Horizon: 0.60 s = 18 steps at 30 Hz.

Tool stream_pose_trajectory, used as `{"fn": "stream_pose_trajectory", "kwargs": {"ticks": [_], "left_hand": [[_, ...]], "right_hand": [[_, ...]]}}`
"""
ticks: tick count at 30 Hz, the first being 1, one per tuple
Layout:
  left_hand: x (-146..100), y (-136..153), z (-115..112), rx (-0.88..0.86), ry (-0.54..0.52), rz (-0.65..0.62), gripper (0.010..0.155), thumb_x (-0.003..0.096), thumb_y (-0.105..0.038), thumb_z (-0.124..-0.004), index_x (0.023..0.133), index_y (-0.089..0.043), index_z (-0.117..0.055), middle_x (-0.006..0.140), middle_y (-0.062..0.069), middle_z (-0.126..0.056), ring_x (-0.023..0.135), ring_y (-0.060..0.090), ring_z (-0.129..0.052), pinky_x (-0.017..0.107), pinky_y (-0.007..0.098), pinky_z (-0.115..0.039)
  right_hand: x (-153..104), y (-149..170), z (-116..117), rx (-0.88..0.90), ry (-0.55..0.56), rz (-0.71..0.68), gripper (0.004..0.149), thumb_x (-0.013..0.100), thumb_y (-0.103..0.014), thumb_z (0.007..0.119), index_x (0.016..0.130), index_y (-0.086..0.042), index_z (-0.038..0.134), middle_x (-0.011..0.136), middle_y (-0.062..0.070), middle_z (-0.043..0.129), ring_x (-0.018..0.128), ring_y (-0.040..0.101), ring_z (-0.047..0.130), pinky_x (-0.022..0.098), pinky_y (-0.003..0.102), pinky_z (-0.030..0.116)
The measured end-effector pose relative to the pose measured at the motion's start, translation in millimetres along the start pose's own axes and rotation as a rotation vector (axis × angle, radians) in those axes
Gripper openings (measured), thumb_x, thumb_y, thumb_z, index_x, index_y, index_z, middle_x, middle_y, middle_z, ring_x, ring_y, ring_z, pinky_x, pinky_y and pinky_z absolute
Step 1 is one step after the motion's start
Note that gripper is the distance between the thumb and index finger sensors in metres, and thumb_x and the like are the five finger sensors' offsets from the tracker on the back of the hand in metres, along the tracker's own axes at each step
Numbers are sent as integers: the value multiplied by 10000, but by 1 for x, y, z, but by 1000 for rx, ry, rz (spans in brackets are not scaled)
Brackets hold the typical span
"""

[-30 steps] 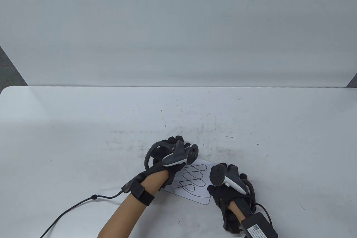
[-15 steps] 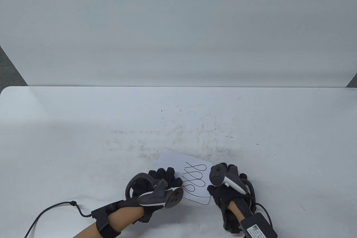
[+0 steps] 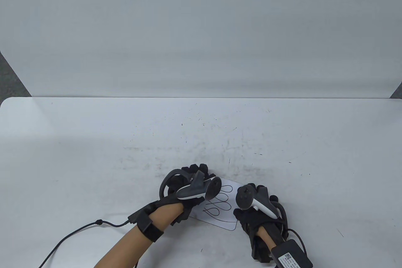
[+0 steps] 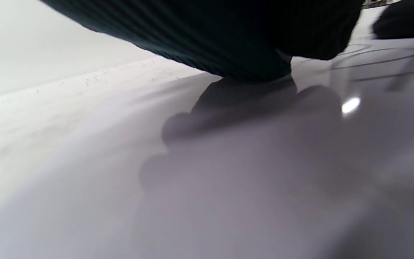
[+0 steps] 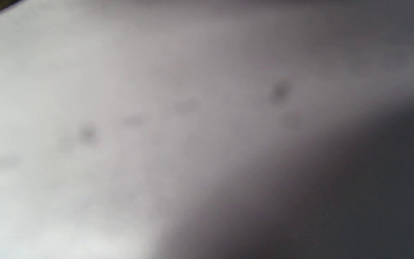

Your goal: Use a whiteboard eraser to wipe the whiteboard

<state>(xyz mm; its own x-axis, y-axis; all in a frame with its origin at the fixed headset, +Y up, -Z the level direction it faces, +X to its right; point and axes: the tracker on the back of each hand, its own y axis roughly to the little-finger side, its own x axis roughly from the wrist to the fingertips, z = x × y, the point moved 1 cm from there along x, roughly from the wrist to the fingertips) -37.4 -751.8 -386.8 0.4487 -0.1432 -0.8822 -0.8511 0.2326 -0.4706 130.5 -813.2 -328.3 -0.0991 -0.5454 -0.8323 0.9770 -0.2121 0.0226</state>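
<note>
A small whiteboard (image 3: 226, 222) lies near the table's front edge, with black loops (image 3: 223, 205) drawn on it. My left hand (image 3: 192, 176) is curled over the board's left part and presses down on it. The whiteboard eraser is hidden under that hand. In the left wrist view a dark ribbed mass (image 4: 228, 39) sits on the glossy board (image 4: 228, 180), with ink lines (image 4: 379, 62) beside it. My right hand (image 3: 258, 193) rests on the board's right edge and holds nothing. The right wrist view shows only a blurred grey surface.
The white table (image 3: 94, 142) carries faint smudges and small dark specks around its middle. A white backdrop (image 3: 201, 29) rises behind the table's far edge. A black cable (image 3: 78, 230) runs from my left wrist to the front left.
My left hand swept toward me and to the left off the board, then back up over its left part. The crossing strokes left of the loops are gone. The right hand has not moved.
</note>
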Motion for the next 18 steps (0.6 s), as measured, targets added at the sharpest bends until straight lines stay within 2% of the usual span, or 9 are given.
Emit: {"fn": "stream_pose_trajectory", "kwargs": {"ticks": [3, 7, 11, 13, 18], "left_hand": [[16, 1, 0, -10, -12, 31, 598, 439, -513, -780, 1005, -438, -603, 1149, 113, -577, 944, 385, -689, 629, 569, -618], [5, -1, 0, 27, -25, 2, 604, 439, -513, -782, 1009, -433, -600, 1148, 119, -571, 940, 389, -687, 623, 569, -620], [-30, -4, -3, 51, -43, -76, 600, 441, -509, -781, 1008, -430, -602, 1144, 127, -579, 931, 396, -696, 610, 570, -630], [-56, -6, -6, 49, -43, -119, 603, 442, -512, -779, 1012, -422, -601, 1143, 130, -582, 928, 397, -700, 605, 570, -634], [-106, -15, -12, 73, -66, -142, 614, 442, -512, -783, 1019, -411, -602, 1145, 136, -582, 928, 403, -699, 604, 571, -633]], "right_hand": [[0, 0, 0, 1, -1, 1, 695, 371, -449, 414, 883, -269, -19, 990, 72, -117, 897, 419, -111, 589, 724, 10], [0, 0, 0, -2, -4, 2, 696, 370, -450, 410, 881, -265, -25, 988, 72, -122, 896, 418, -116, 589, 723, 7], [0, 0, 0, -3, -5, 2, 698, 370, -451, 408, 881, -262, -28, 987, 72, -123, 896, 418, -118, 588, 723, 6], [0, 0, 0, -4, -4, 2, 698, 370, -451, 408, 881, -261, -28, 987, 73, -123, 896, 419, -117, 589, 723, 7], [0, 0, 0, -8, -1, 3, 697, 369, -449, 409, 882, -258, -23, 989, 77, -117, 897, 423, -110, 590, 726, 13]]}}
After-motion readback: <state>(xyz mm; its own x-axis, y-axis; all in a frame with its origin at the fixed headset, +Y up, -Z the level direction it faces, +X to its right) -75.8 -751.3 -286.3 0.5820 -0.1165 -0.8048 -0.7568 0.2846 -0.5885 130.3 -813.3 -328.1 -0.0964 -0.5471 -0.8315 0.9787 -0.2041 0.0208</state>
